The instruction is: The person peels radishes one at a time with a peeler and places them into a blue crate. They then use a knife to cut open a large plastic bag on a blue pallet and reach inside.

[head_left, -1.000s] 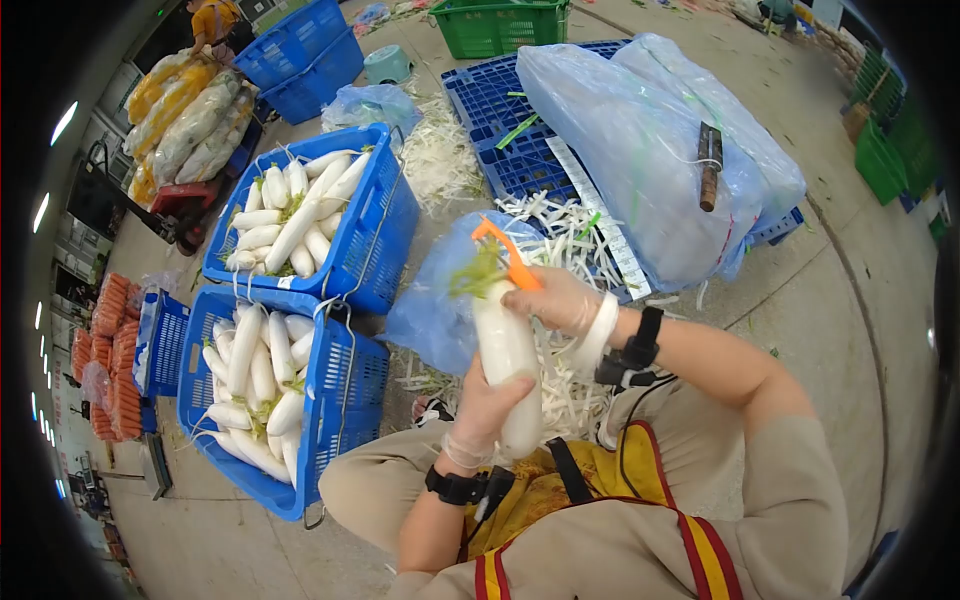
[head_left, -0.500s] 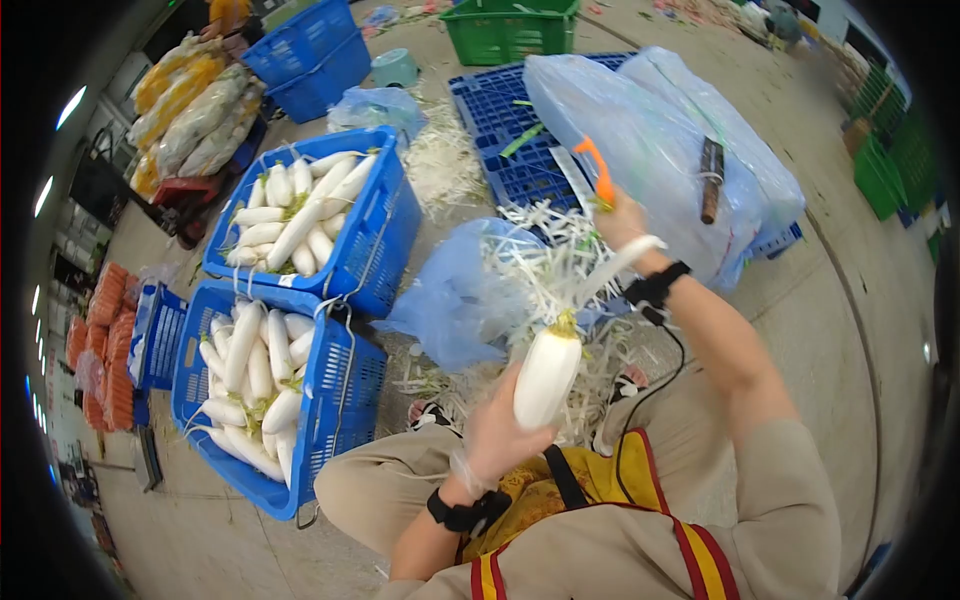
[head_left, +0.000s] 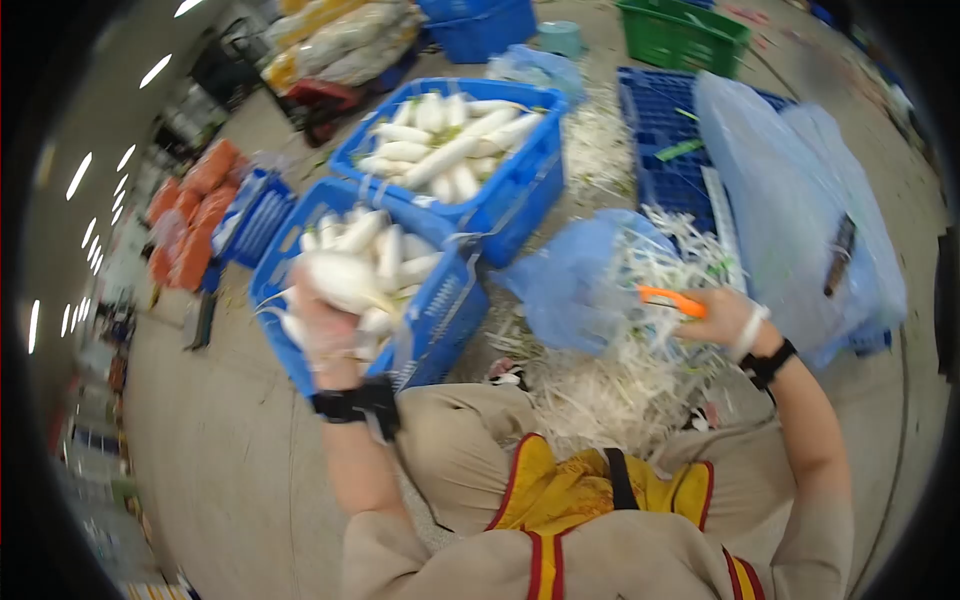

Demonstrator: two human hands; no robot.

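My left hand is blurred and holds a white radish over the nearer blue crate, which is full of radishes. My right hand is closed round an orange peeler. Below and beside it lies a heap of white peelings. A crumpled blue plastic bag touches the peelings, left of my right hand.
A second blue crate of radishes adjoins the nearer one. On the right, large blue bags lie over a blue pallet, with a dark brown object on top. A green crate stands behind.
My left hand has carried the radish left, from above my lap to the nearer crate. The peeler in my right hand has come down to the peelings. The whole view has turned left.
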